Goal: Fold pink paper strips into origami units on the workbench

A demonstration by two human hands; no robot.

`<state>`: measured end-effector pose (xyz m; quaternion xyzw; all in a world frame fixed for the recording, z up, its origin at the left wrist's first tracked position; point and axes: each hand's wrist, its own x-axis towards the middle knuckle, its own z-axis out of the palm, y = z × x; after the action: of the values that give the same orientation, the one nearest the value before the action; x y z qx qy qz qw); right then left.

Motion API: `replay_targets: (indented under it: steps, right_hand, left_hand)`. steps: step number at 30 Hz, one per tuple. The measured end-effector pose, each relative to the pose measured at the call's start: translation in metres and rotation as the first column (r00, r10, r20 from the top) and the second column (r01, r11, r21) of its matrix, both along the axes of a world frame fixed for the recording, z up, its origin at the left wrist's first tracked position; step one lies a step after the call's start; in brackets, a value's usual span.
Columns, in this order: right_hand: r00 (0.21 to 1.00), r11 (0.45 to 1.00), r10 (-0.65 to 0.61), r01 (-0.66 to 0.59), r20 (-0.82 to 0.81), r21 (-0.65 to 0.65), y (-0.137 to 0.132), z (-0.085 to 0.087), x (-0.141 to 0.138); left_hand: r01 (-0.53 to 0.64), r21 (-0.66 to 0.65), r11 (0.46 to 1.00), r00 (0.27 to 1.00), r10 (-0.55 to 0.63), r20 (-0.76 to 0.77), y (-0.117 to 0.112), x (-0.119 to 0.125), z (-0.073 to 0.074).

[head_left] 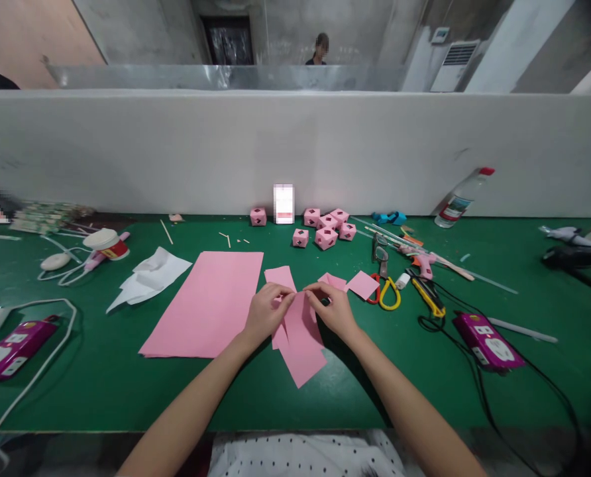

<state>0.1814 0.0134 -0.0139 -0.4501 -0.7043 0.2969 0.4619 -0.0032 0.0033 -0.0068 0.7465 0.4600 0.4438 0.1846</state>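
My left hand (pixel 268 310) and my right hand (pixel 336 311) are close together over the middle of the table. Both pinch the upper end of a strip of pink paper (pixel 303 341), thumbs and fingertips pressed together. Beneath and behind it lie other pink paper pieces (pixel 279 273), partly covered by my hands. A stack of large pink sheets (pixel 206 301) rests left of my left hand. Small pink squares (pixel 363 285) lie beyond my right hand, one by the scissors (pixel 389 295) with a red and a yellow handle loop.
Several folded pink paper shapes (pixel 326 237) stand at the back near a lit phone (pixel 284 204). To the right are a yellow utility knife (pixel 429 297), a pink glue gun (pixel 425 263) and a bottle (pixel 458 204). Crumpled white paper (pixel 151 275) and a cup (pixel 107 244) lie left.
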Motion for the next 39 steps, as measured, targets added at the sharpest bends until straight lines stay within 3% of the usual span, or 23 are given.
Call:
replay_targets:
  steps: [7, 13, 20, 24, 27, 35, 39]
  right_hand:
    - [0.992, 0.995, 0.012, -0.024, 0.127, 0.093, -0.008, 0.002, -0.007]
    - [0.983, 0.992, -0.047, 0.025, 0.179, 0.127, -0.004, 0.003, -0.002]
    - [0.964, 0.963, -0.242, 0.224, 0.112, 0.150, 0.010, 0.002, 0.013]
    - [0.993, 0.989, -0.105, 0.097, 0.061, 0.114, 0.003, 0.005, 0.006]
    - [0.994, 0.993, 0.000, -0.013, 0.112, 0.114, -0.002, 0.004, 0.000]
    - [0.978, 0.975, -0.184, 0.170, 0.093, 0.145, 0.008, 0.002, 0.011]
    - [0.994, 0.988, -0.074, 0.062, 0.078, 0.138, 0.003, 0.005, 0.006]
  left_hand:
    - [0.100, 0.173, 0.980, 0.978, -0.065, -0.199, -0.004, 0.004, -0.004]
    - [0.063, 0.153, 0.986, 0.987, -0.039, -0.156, -0.002, 0.003, -0.004]
    - [0.001, 0.122, 0.992, 0.995, 0.012, -0.102, -0.002, -0.002, 0.003]
    - [0.027, 0.115, 0.993, 0.995, -0.016, -0.096, -0.003, 0.001, 0.001]
    - [0.045, 0.125, 0.991, 0.995, -0.033, -0.095, -0.004, 0.003, -0.001]
    - [0.022, 0.112, 0.993, 0.994, -0.010, -0.104, -0.004, 0.002, 0.000]
    - [0.033, 0.109, 0.994, 0.994, -0.022, -0.103, -0.004, 0.003, -0.001]
